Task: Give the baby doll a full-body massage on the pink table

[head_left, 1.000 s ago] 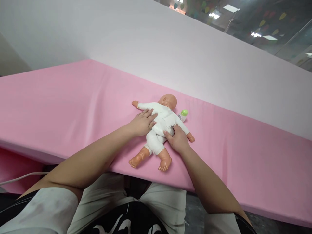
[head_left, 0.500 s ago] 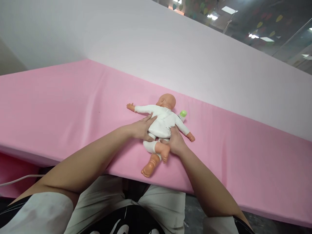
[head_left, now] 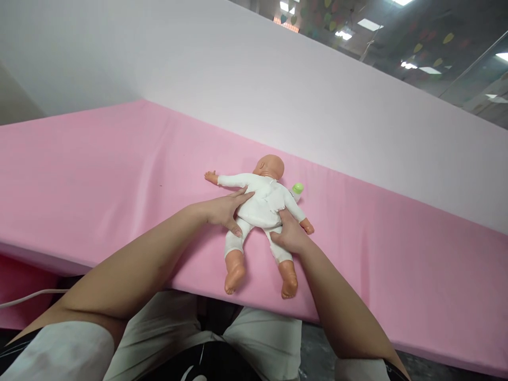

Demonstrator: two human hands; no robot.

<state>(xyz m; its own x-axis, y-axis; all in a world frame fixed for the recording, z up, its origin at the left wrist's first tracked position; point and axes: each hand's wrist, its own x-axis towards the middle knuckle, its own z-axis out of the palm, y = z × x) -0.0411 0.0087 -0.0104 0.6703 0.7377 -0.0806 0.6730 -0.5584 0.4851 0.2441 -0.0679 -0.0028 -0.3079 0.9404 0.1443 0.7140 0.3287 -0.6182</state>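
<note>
A baby doll (head_left: 260, 209) in a white cloth suit lies face down on the pink padded surface (head_left: 329, 238). Its bald head points away from me, its arms stretch out to both sides, and its legs lie apart toward me. My left hand (head_left: 227, 211) holds the doll's left-side waist, fingers along its side and thumb at the top of the thigh. On the other side, my right hand (head_left: 291, 232) grips the hip, its thumb over the upper leg and some fingers hidden. Beside the doll's right-hand arm lies a small bottle with a green cap (head_left: 297, 188), partly hidden by that arm.
A white wall (head_left: 238, 79) rises behind the pad, with a window (head_left: 381, 42) above it at the upper right. A white cable (head_left: 35, 296) runs past a red object (head_left: 19, 275) below the pad at the left.
The doll's legs were crossed and bent; now they lie apart and straight. My left thumb has moved outward to the left thigh, and both hands are still on the doll's sides.
</note>
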